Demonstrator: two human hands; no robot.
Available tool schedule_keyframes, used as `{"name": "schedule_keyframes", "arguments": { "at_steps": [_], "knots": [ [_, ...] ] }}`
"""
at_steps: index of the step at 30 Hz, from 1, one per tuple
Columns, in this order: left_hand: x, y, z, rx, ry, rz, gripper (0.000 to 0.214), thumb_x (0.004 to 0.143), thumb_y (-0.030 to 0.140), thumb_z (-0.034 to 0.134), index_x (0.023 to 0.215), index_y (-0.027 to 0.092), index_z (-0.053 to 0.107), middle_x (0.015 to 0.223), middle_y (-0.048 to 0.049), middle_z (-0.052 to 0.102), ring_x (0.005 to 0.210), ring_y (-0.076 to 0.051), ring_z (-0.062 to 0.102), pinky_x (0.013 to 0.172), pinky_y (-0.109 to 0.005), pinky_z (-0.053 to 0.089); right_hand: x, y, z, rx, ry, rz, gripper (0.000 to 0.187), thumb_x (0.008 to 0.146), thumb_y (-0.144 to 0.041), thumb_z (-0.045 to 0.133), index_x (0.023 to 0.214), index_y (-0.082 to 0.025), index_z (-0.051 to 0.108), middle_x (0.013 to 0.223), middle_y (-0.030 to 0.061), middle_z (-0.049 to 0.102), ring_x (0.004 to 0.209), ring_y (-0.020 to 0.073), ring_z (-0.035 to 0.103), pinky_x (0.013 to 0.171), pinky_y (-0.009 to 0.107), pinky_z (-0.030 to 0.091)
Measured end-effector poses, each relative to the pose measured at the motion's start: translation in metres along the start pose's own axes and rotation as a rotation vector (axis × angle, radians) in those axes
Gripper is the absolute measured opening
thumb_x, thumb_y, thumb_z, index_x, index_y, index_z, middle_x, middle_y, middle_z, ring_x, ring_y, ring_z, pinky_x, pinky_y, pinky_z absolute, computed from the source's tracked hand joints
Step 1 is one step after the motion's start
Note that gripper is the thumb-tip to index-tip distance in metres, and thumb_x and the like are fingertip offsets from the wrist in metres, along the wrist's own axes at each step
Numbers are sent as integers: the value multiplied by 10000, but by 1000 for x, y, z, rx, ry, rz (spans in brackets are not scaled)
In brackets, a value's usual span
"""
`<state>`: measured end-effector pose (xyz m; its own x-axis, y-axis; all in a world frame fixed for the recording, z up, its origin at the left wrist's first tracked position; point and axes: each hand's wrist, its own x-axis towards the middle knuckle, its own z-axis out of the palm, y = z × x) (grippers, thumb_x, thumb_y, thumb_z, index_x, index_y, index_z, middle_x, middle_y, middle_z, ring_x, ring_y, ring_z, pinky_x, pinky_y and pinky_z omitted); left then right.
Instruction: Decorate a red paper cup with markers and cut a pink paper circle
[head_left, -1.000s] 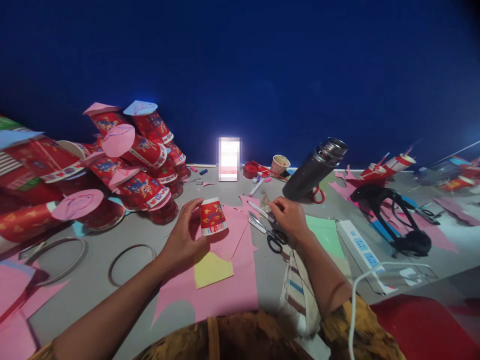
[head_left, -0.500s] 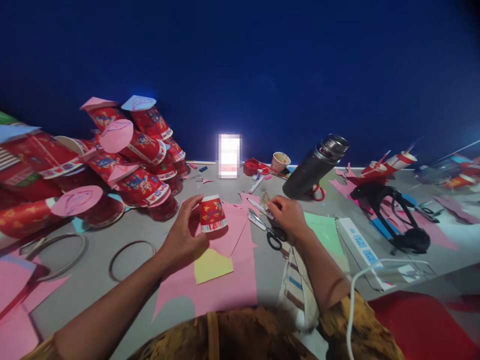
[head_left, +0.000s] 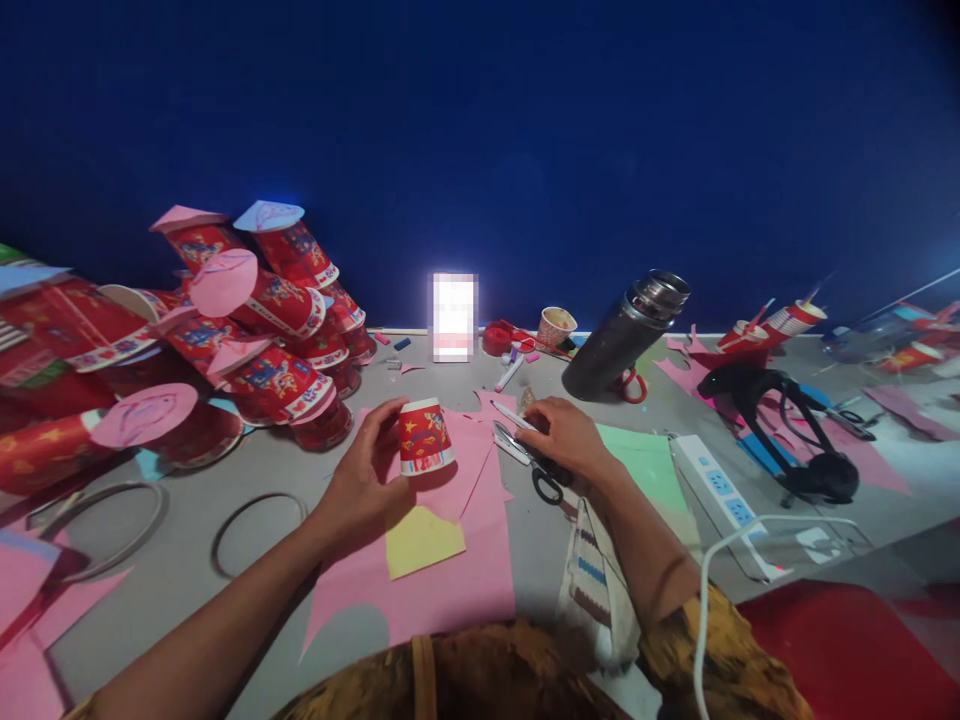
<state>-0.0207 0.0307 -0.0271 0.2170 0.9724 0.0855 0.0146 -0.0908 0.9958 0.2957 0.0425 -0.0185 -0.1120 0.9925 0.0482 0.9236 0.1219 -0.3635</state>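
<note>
My left hand (head_left: 373, 462) grips a small red paper cup (head_left: 425, 438), upside down, with its white base on top. Fingers and thumb wrap its left side, over pink paper (head_left: 450, 600). On the right, my right hand (head_left: 564, 437) is low over the table, thumb and forefinger closed about the rear end of a white marker (head_left: 508, 412). The marker still lies on the table. Directly under that thumb are black-handled scissors (head_left: 546, 484), partly covered. A small clear piece (head_left: 528, 397) lies by the forefinger. Yellow paper (head_left: 424, 541) is below the cup.
Red cups with paper tops (head_left: 281, 380) are piled on the left. A dark flask (head_left: 619, 345) leans behind my right hand, near a lit, blurred screen (head_left: 454, 316). Further right are green paper (head_left: 645, 465), a power strip (head_left: 726, 505) and a black headgear frame (head_left: 780, 430).
My right hand has come left and down, from beside the clear piece to the rear of the marker and over the scissors. My left hand still holds the cup.
</note>
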Motion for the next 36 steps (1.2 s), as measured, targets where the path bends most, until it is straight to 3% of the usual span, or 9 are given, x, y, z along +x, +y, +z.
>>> {"name": "schedule_keyframes", "arguments": {
  "at_steps": [8,12,15,18,20,23,29,32,36],
  "knots": [
    [4,-3,-10,-238,-4,-126,875,596,218,938,1368,282,532,1567,-150,570,1516,-405,519,1167,-522,551,1,-3,7,30,22,2,39,954,-225,695,930,-197,706,1036,101,743,1033,251,643,876,333,456],
    [0,0,-13,-331,8,-255,893,604,294,961,1397,362,557,1600,-97,554,1403,-408,611,871,-422,688,-4,-14,4,533,102,34,145,954,-317,630,1054,-218,667,867,19,739,794,193,653,747,311,483],
    [-3,4,-11,-358,-7,-316,1004,608,321,965,1485,458,496,1681,-75,463,1274,-389,687,678,-345,677,-10,-28,1,932,81,24,322,941,-375,613,1224,-226,653,719,-42,692,591,145,563,592,267,447],
    [-3,8,-10,-355,-17,-338,1121,593,393,1004,1553,505,435,1737,-70,385,1256,-379,699,649,-304,659,-17,-42,2,1130,86,24,284,925,-407,648,1134,-231,727,722,-34,695,520,107,473,520,249,405],
    [-3,10,-9,-364,-22,-356,1123,566,440,1033,1541,464,476,1729,-87,404,1292,-392,682,676,-292,656,-20,-50,6,1195,79,17,259,884,-423,727,1060,-237,756,831,1,737,581,115,543,538,254,456],
    [-3,8,-7,-374,-4,-339,1094,520,468,1057,1485,395,548,1677,-113,474,1334,-416,655,787,-346,679,-25,-59,16,1187,143,-52,289,835,-409,816,1077,-259,763,1052,46,760,868,189,709,733,313,589],
    [-5,-11,-6,-300,-55,-268,1018,573,460,1022,1455,408,515,1577,-101,556,1329,-406,655,898,-468,681,-33,-70,30,805,372,-344,376,855,-333,851,1194,-276,700,1150,83,711,1097,277,674,991,456,577],
    [-8,-16,-6,-246,-73,-233,966,618,469,996,1438,393,489,1557,-109,555,1314,-390,662,913,-458,675,-33,-72,34,697,412,-420,431,865,-384,871,1232,-275,672,1128,91,720,1079,292,670,975,472,581],
    [-13,-8,2,-258,-117,-225,896,666,431,985,1406,345,488,1427,-101,621,1276,-325,683,915,-358,654,-33,-77,41,658,429,-472,309,941,-354,805,1207,-278,665,1064,75,728,956,250,678,814,393,597]
  ]
}}
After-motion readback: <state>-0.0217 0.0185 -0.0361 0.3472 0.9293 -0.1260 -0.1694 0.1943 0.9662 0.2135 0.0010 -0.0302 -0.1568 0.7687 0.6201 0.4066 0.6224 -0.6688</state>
